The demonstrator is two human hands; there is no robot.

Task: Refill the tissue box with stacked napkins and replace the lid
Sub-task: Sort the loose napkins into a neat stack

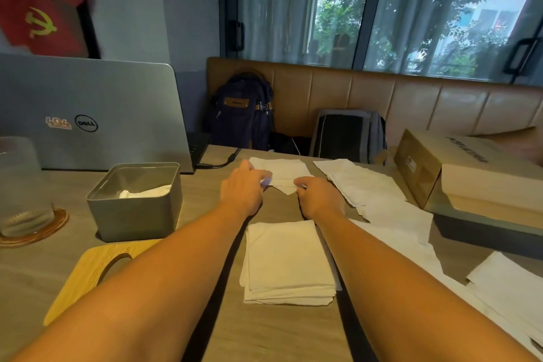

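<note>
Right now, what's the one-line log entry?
left hand: pinches napkin | right hand: pinches napkin | tissue box: open | lid: off

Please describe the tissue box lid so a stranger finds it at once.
Find the open grey laptop at the left. Before it stands the grey tissue box; the lid lies flat on its near side. It alone is pale wood with a curved slot.

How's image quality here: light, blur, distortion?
Head view: dim indoors, window far brighter, partly washed out; wide-angle bends its frames; fingertips of the left hand blur on the napkin; glass at left edge is soft; arms throw dark shadows on the table.
</note>
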